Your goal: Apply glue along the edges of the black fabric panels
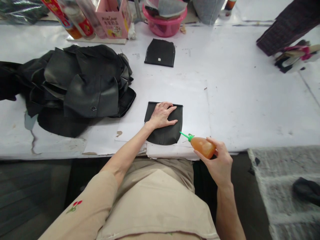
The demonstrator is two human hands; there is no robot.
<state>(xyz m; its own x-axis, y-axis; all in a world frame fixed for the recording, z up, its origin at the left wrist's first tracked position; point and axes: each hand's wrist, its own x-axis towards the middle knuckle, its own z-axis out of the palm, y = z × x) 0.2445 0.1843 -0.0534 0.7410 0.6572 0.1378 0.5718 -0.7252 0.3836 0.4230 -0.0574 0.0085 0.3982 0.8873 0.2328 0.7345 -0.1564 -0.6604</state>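
A black leather-like piece [162, 136] with a rounded near edge lies flat near the front of the white table. My left hand [162, 115] rests on it with the fingers spread. My right hand [220, 160] grips a squeeze bottle [203, 146] of amber liquid. The bottle's thin green nozzle points left, its tip at the right edge of the black piece; whether they touch I cannot tell. Farther back lies a similar black piece [160, 53] with a small white mark on it.
A big heap of black pieces [87, 80] covers the left of the table [237, 83]. Along the back stand bottles [81, 21], a pink box [115, 20] and a pink basket [165, 26]. Dark fabric [285, 30] is at the back right, a grey cloth [282, 186] at the lower right.
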